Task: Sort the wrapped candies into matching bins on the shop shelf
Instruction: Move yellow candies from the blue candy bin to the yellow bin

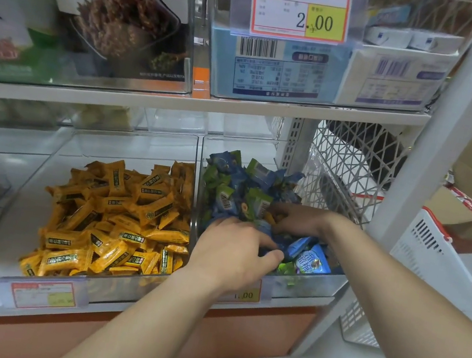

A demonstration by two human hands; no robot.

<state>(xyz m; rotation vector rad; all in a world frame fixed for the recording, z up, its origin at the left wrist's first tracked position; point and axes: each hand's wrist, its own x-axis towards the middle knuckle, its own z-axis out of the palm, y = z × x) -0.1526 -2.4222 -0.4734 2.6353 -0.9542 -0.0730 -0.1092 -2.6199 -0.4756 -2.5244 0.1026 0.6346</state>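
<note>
From my head camera, both of my hands are down in the clear right-hand bin [309, 281], which sits at about five o'clock from the middle of the view and holds a heap of blue and green candies [244, 180]. My left hand [234, 251] lies on the near part of the heap, its fingers bent down among the blue wrappers and its thumb out towards three o'clock. Whether it grips a sweet I cannot tell. My right hand [299, 221] is just past it at one o'clock, fingers curled into the pile. A scrap of orange wrapper [271, 217] shows at its fingertips, but I cannot tell if I have it pinched. The bin of orange candies [114, 220] stands touching this one, at nine o'clock from my hands. I judge I am at the picking-out step, hunting strays in the mixed heap. The next move calls for a firm pinch on that orange piece alone, a lift clear of the divider wall, and a short carry towards nine o'clock to drop it with its own kind.
</note>
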